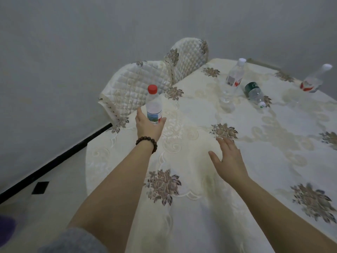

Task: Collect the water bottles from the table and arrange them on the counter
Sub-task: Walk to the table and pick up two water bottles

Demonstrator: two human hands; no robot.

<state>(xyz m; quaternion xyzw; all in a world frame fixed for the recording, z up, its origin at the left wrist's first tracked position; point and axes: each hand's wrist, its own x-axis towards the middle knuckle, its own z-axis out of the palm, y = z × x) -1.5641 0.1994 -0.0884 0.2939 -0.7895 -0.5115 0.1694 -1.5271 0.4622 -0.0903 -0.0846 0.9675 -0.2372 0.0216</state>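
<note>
My left hand [148,127], with a bead bracelet on the wrist, grips the lower part of an upright clear bottle with a red cap [153,104] near the table's left edge. My right hand [228,157] hovers open over the floral tablecloth [200,207], fingers spread, holding nothing. Farther back stands a white-capped bottle [233,77]. A green-labelled bottle [254,94] lies on its side beside it. Another white-capped bottle with a red label [314,80] stands at the far right.
Two chairs with quilted cream covers [138,88] [189,57] are pushed against the table's far left side. A grey wall and a pale floor with a black skirting line [54,157] lie to the left.
</note>
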